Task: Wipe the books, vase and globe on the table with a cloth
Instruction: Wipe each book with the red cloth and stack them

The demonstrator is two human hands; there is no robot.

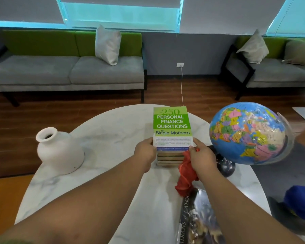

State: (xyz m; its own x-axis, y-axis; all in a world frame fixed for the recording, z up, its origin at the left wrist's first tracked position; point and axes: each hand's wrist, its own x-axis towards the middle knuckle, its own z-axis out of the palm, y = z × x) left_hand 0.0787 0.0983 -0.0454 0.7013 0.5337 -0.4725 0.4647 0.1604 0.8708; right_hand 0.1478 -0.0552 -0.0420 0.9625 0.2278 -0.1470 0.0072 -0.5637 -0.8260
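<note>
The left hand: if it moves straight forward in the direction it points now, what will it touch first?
Probably nothing new: the left hand already grips the near left corner of the green book topping the stack. Pushed on, it would likely slide that book away across the table.

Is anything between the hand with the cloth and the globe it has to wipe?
Nothing visible. The right hand, holding the red cloth, is at the near right corner of the green book on the stack. The globe stands just to its right, with only bare table between.
</note>
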